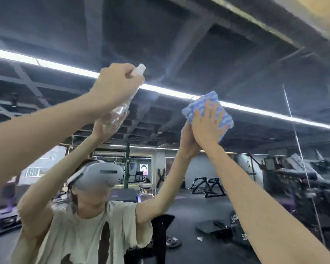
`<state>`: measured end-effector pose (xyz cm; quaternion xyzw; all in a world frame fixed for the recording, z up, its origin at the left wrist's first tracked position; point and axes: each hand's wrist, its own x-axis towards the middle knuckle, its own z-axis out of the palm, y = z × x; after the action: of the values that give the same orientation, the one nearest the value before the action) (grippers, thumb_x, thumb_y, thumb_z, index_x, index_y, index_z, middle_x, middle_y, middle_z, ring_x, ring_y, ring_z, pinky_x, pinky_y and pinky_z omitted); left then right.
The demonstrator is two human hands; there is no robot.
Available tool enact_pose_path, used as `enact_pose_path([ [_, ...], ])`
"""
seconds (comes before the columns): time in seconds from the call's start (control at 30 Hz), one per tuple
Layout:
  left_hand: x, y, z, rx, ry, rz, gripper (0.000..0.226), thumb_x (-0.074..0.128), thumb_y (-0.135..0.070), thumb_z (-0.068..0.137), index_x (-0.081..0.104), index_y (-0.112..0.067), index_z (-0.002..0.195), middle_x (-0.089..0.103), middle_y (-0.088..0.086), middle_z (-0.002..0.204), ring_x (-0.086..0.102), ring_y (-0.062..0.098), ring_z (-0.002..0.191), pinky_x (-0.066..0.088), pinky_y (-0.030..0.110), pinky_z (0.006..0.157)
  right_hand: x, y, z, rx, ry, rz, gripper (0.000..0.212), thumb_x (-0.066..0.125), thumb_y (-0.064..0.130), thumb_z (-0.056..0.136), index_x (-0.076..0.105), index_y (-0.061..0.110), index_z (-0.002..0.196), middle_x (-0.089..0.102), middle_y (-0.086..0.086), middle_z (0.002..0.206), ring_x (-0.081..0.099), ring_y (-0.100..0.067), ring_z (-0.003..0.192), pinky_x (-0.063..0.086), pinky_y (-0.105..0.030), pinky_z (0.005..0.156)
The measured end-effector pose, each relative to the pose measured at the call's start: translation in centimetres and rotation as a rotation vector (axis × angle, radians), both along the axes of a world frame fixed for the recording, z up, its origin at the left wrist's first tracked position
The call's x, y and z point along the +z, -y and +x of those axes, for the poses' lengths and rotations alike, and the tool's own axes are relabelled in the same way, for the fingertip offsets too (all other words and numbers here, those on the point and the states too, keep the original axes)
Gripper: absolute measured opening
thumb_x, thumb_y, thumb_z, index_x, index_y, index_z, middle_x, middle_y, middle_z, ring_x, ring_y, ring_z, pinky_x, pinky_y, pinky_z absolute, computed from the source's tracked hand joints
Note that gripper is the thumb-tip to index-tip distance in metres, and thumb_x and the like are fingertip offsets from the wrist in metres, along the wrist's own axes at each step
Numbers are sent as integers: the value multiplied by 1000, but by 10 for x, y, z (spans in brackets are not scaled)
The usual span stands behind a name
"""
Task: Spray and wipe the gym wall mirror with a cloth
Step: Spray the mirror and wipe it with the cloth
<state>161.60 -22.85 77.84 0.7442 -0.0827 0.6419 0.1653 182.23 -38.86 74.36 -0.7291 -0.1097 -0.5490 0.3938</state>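
Both arms are raised high in front of the mirror (236, 60), with the hands well apart. The left hand (113, 86) is curled round the neck of a clear spray bottle (120, 113). The bottle is tilted, so its white top (139, 70) pokes out above the knuckles and its body hangs below the palm. The fingers cover the neck, and I cannot tell whether one rests on the nozzle. Blur makes it hard to say whether the bottle holds liquid.

Off to the right of it, the right hand (206, 122) lies flat, fingers straight and spread, pressing a blue-and-white cloth (227, 121) against the glass. The cloth shows above the fingertips and past their right side, while the palm hides its lower part. Just left of this hand, its own reflection meets it.

Both forearms are cut off by the picture's lower edges. Below the hands the mirror shows the person in a pale shirt (80, 231) and a grey headset (99, 174). The reflected gym machines (208, 187) are too smeared to name. A thin seam (297, 140) runs down the glass right of the right hand.
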Motion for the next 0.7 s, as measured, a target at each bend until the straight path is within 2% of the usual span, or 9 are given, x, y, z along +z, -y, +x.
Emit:
enact_pose_path([
  [0.07, -22, -6, -3, 38, -6, -4, 32, 51, -32, 95, 64, -8, 112, 66, 11, 101, 58, 29, 91, 38, 33, 73, -26, -40, -28, 27, 121, -114, 54, 20, 39, 106, 9, 27, 156, 2, 0, 165, -4, -28, 151, -3, -62, 116],
  [0.13, -39, -15, -5, 0, -36, -52, 38, 57, -33, 92, 57, -17, 127, 64, 3, 100, 56, 22, 91, 39, 28, 81, -61, -76, -50, 163, 476, -541, 55, 23, 42, 101, 27, 26, 153, 18, 0, 162, 5, -27, 151, -3, -59, 117],
  [0.2, -55, -21, -11, -62, -59, -88, 43, 61, -33, 90, 50, -23, 131, 62, -3, 92, 58, 22, 91, 46, 33, 87, -77, -71, -57, 173, 588, -799, 58, 22, 46, 98, 32, 26, 151, 23, 2, 161, 8, -25, 150, -6, -53, 116],
  [0.27, -69, -25, -18, -78, -71, -82, 39, 57, -32, 93, 45, -27, 130, 57, -8, 85, 59, 15, 82, 46, 30, 76, -64, -48, -44, 115, 439, -628, 59, 17, 47, 99, 21, 27, 154, 13, 2, 163, 2, -25, 151, -6, -54, 118],
  [0.4, -87, -32, -29, -35, -109, 12, 36, 45, -30, 100, 39, -29, 136, 60, 0, 92, 56, 4, 75, 45, 28, 68, -20, -27, -44, 108, -199, 42, 57, 20, 38, 106, -2, 23, 157, -8, 0, 165, -13, -31, 150, -8, -62, 115],
  [0.5, -81, -40, -31, -14, -89, -20, 29, 38, -31, 102, 42, -29, 132, 64, 1, 84, 63, 17, 78, 46, 21, 66, -4, -81, -80, 117, 196, -374, 55, 25, 34, 106, 8, 24, 157, -1, -1, 165, -5, -32, 150, -7, -66, 114],
  [0.6, -69, -43, -34, -40, -37, -67, 28, 36, -29, 102, 45, -27, 129, 65, 8, 88, 63, 21, 77, 46, 21, 67, 8, -109, -92, 319, 618, -978, 55, 31, 42, 99, 35, 21, 150, 37, -10, 155, 28, -39, 144, 10, -66, 110],
  [0.67, -63, -45, -38, -60, -22, -65, 27, 34, -30, 103, 46, -25, 127, 64, 7, 86, 62, 20, 79, 47, 31, 72, 48, -95, -71, 498, 400, -789, 55, 37, 48, 99, 35, 21, 147, 44, -15, 146, 40, -37, 133, 28, -61, 90],
  [0.7, -61, -48, -40, -61, -24, -57, 26, 34, -30, 104, 45, -24, 126, 64, 7, 84, 62, 19, 78, 48, 33, 71, 70, -83, -62, 369, 252, -523, 58, 34, 46, 102, 25, 20, 153, 30, -11, 156, 28, -36, 141, 26, -61, 102],
])
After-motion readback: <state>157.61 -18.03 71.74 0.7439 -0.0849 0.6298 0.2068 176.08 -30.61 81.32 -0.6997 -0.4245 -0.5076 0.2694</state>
